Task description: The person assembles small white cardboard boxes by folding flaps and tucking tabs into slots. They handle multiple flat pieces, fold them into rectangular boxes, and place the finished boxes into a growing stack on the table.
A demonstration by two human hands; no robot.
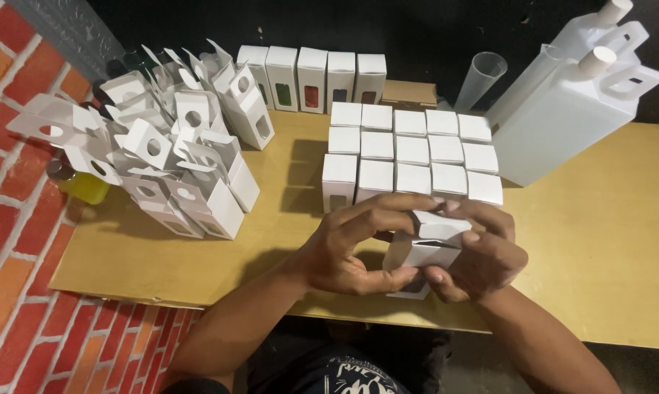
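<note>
**Both hands closed around one small white carton**

The left hand [351, 252] and the right hand [475, 255] meet at the near edge of the tan tabletop [599, 241], both wrapped around a small white box [426, 244]. The left fingers curl over its top and the thumb presses from below; the right fingers clamp its far side. The box is tilted, with its top flap partly folded.

Just beyond the hands stands a block of closed white boxes [411, 153], packed edge to edge in rows. Behind that block, a row of upright boxes with coloured windows [312, 76] lines the table's far edge. To the left lies a loose heap of open cartons [176, 153] with round cut-outs, and a small bottle of yellow liquid [81, 182] beside it. At the far right stand two white plastic jugs [570, 109] and a clear measuring cylinder [479, 76].
</note>
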